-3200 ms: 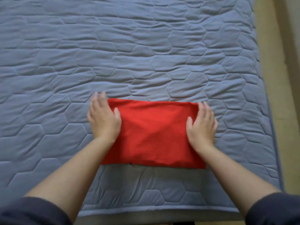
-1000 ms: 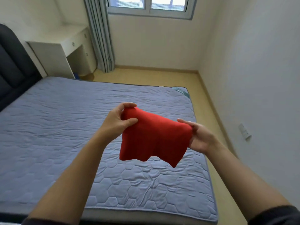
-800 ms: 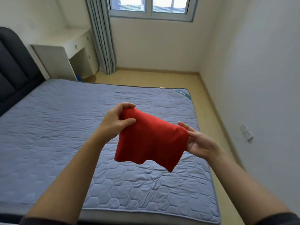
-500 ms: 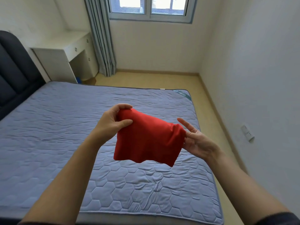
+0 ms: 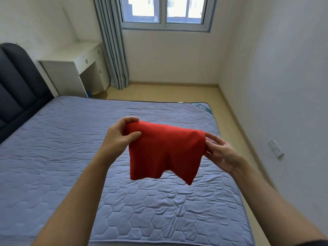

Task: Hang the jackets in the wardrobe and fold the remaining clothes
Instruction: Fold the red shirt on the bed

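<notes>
A folded red garment (image 5: 165,150) hangs in the air above the bed (image 5: 62,142), its lower edge drooping loose. My left hand (image 5: 119,137) pinches its upper left corner between thumb and fingers. My right hand (image 5: 221,153) is at the garment's right edge, palm up, with its fingers spread and nearly straight, touching the cloth there. Whether any finger is tucked behind the cloth is hidden. No jacket and no wardrobe are in view.
The blue-grey quilted mattress fills the lower view, with a dark padded headboard (image 5: 16,82) at the left. A white desk (image 5: 74,57) and a grey curtain (image 5: 113,41) stand at the far left corner. A wall with a socket (image 5: 276,150) runs close along the right, past a strip of floor (image 5: 159,93).
The garment was lifted off the bed, where both hands had pressed it flat. Over the last second my right hand's fingers have spread open at the right edge; my left keeps its pinch.
</notes>
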{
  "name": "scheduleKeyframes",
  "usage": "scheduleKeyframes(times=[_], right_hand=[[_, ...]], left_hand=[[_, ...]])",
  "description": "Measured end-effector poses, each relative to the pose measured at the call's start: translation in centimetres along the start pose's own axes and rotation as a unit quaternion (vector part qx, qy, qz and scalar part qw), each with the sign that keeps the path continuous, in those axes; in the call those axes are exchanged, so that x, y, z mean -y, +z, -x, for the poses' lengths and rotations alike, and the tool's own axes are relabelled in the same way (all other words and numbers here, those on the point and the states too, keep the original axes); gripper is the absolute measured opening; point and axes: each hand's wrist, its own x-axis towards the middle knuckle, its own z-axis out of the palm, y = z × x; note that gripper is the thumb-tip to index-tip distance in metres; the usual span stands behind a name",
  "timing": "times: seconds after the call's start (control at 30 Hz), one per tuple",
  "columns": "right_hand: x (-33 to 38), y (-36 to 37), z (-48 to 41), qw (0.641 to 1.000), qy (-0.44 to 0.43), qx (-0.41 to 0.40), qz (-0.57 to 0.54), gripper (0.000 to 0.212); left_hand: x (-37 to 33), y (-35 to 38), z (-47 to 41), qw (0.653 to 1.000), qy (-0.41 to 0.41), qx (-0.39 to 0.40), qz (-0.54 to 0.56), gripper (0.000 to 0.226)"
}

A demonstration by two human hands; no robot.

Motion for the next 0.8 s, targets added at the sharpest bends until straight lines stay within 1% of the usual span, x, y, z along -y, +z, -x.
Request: scheduleKeyframes(times=[0.1,0.17,0.23,0.3,0.33,0.4,0.43,0.47,0.53,0.6,0.67,0.73,0.77,0.8], right_hand=[[-0.4,1.0,0.0,0.998,0.0,0.042,0.053,0.032],[-1.1,2.0,-0.2,0.995,0.009,0.059,0.085,0.039],[-1.9,2.6,-0.4,0.994,0.013,0.045,0.096,0.047],[-2.9,3.1,-0.4,0.989,0.021,0.032,0.14,0.052],[-3.3,3.4,-0.3,0.984,0.031,0.032,0.171,0.049],[-4.2,4.1,-0.2,0.971,0.056,0.033,0.23,0.029],[-4.6,4.3,-0.2,0.966,0.072,0.026,0.249,0.017],[-5.0,4.5,-0.4,0.964,0.081,0.009,0.255,0.011],[-5.6,4.4,-0.8,0.968,0.091,-0.017,0.234,0.013],[-5.5,3.8,-1.2,0.981,0.088,-0.03,0.172,0.018],[-4.7,3.5,-1.7,0.991,0.075,-0.026,0.108,0.017],[-3.9,3.4,-1.9,0.992,0.08,0.023,0.092,0.016],[-3.5,3.4,-1.8,0.988,0.088,0.063,0.107,0.018],[-3.3,3.3,-1.5,0.979,0.092,0.108,0.146,0.021]], left_hand=[[0.3,-1.0,-0.3,0.998,0.002,0.034,-0.057,0.05],[0.2,-1.3,-0.7,0.994,-0.004,0.043,-0.096,0.058],[0.3,-1.8,-0.9,0.993,-0.011,0.042,-0.107,0.062],[0.5,-2.5,-0.9,0.992,-0.016,0.045,-0.12,0.062],[0.5,-2.8,-0.7,0.99,-0.017,0.049,-0.128,0.062],[0.5,-2.9,-0.1,0.988,-0.016,0.051,-0.147,0.061],[0.4,-2.8,0.5,0.987,-0.017,0.045,-0.156,0.06],[0.2,-2.9,0.8,0.987,-0.013,0.042,-0.157,0.06],[-0.3,-3.0,1.9,0.987,-0.009,0.026,-0.16,0.059],[-0.9,-3.1,3.4,0.988,-0.017,-0.023,-0.149,0.055],[-1.8,-3.0,5.4,0.989,-0.046,-0.075,-0.119,0.049],[-2.7,-2.4,7.5,0.982,-0.064,-0.1,-0.144,0.046],[-3.2,-1.9,8.5,0.973,-0.068,-0.11,-0.189,0.046],[-3.6,-1.5,9.4,0.958,-0.07,-0.118,-0.25,0.046]])
